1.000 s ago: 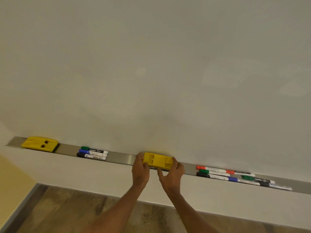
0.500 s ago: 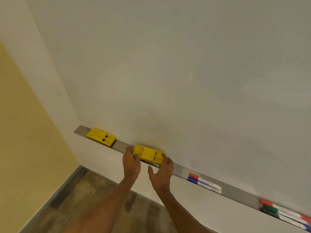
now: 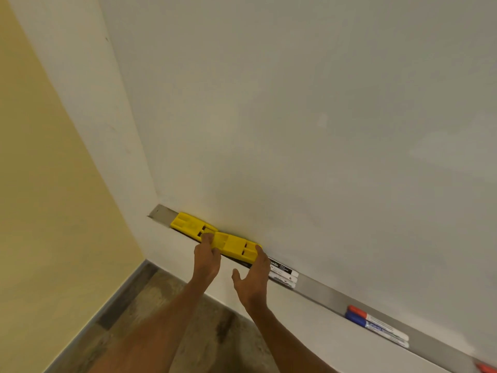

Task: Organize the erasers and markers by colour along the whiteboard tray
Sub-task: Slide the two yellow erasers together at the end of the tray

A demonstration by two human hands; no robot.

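Observation:
A yellow eraser (image 3: 236, 246) lies on the metal whiteboard tray (image 3: 320, 290), held at both ends: my left hand (image 3: 206, 258) at its left end, my right hand (image 3: 254, 278) at its right end. Its left end touches a second yellow eraser (image 3: 189, 224) that sits at the tray's left end. The held eraser rests partly over three markers (image 3: 283, 274), whose white barrels stick out to its right. Farther right lie a red-capped marker (image 3: 376, 320) and a blue-capped marker (image 3: 376, 328) side by side. Another red cap (image 3: 485, 368) shows at the bottom right corner.
The whiteboard (image 3: 309, 117) fills the view above the tray. A yellow side wall (image 3: 48, 197) meets it at the left corner, just past the tray's end. Below is a wood-pattern floor (image 3: 204, 340) with a grey skirting.
Both hands have slid the yellow eraser left along the tray, over the three markers, until it touches the other yellow eraser. The camera has followed to the left.

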